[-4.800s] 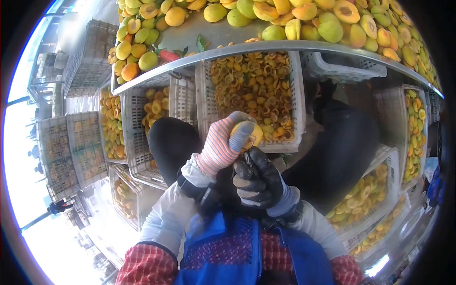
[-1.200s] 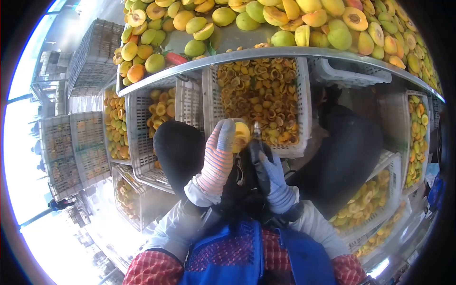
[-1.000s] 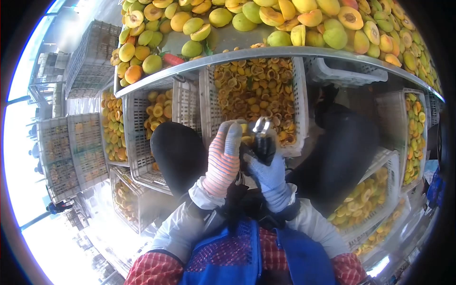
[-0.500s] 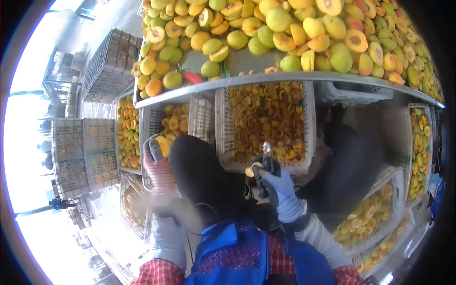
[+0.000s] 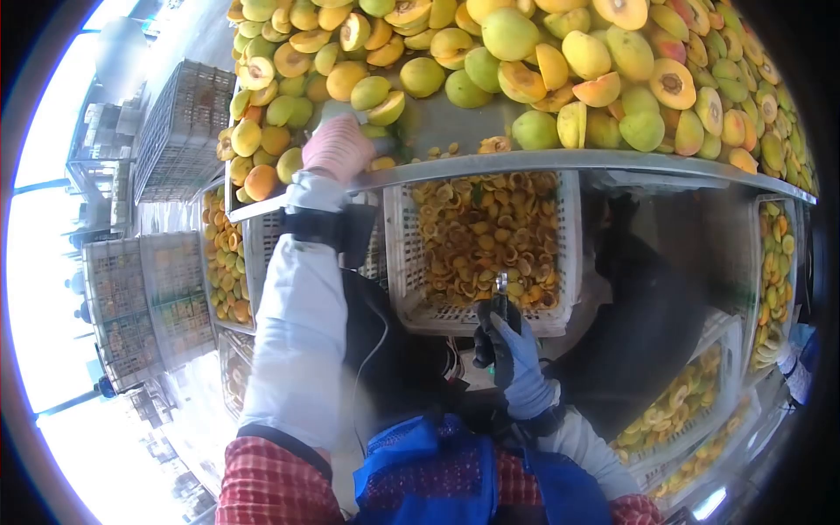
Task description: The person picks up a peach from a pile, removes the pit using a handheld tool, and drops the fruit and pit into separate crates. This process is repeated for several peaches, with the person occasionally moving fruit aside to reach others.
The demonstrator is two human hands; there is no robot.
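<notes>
Fetch step: left hand (image 5: 337, 147) is closed over a peach (image 5: 372, 92) on the counter (image 5: 455, 162); right hand (image 5: 512, 350) grips the pitting tool (image 5: 500, 293). Lift-out is judged next.

Stacked empty crates (image 5: 179, 122) off to my left, a crate of fruit halves (image 5: 770, 262) far right.

Knitted cloth glove on left hand (image 5: 338, 147); shiny metal table edge (image 5: 560, 160); white plastic lattice crate (image 5: 398, 262); matt-skinned fruit (image 5: 510, 33).

Piled fruit (image 5: 525, 52) crowds the table (image 5: 455, 164), leaving bare metal only near its front edge.
</notes>
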